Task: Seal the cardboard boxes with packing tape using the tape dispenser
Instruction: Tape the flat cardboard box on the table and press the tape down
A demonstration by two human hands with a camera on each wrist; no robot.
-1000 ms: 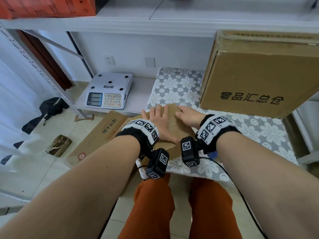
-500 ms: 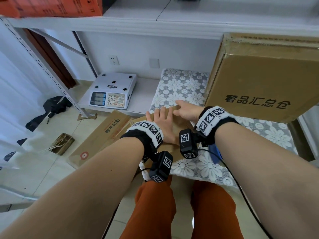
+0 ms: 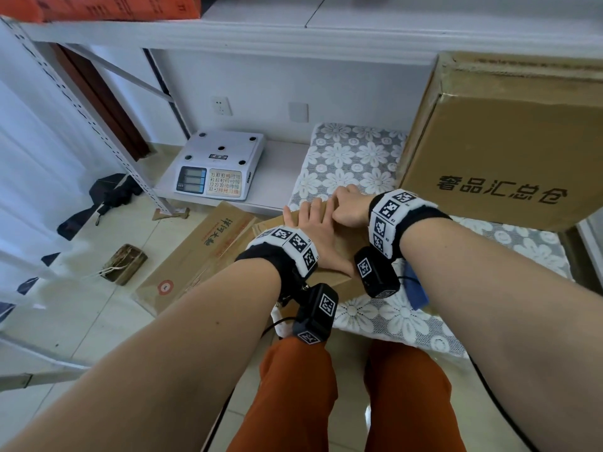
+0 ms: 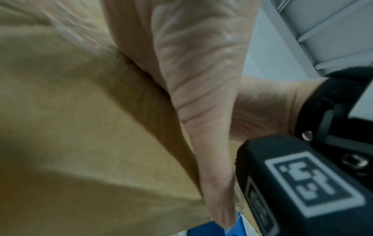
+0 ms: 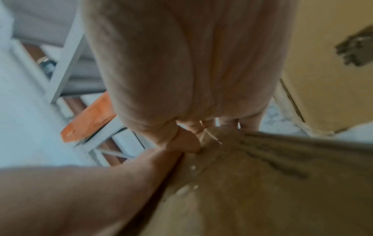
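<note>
The small plain brown cardboard box point(image 3: 339, 256) lies flat-topped at the near left corner of the worktop, on the grey lace cloth with white flowers point(image 3: 352, 158) that covers it. Its top is smooth, matte kraft board, slightly creased; in the right wrist view a few pale flecks and a thin pale strip show near its far edge, too blurred to name. The left hand point(image 3: 313, 233) lies palm-down on the box top with fingers straight and together, pressing, gripping nothing. The right hand point(image 3: 347, 207) sits at the far edge of the box, touching the left hand's fingertips; its fingers curl over that edge and the thumb meets them there, pinching the board.

Right of the small box, close behind the right wrist, a large brown cardboard box with black printed characters point(image 3: 502, 158) fills the worktop's right side. A blue flat object point(image 3: 416, 288) peeks out just beside the small box's near right side, mostly hidden by the wrist camera. Left of the small box, a white electronic scale with a keypad point(image 3: 218, 168) stands on a low shelf, and a flattened brown carton with red print point(image 3: 195, 256) lies on the tiled floor below it.
</note>
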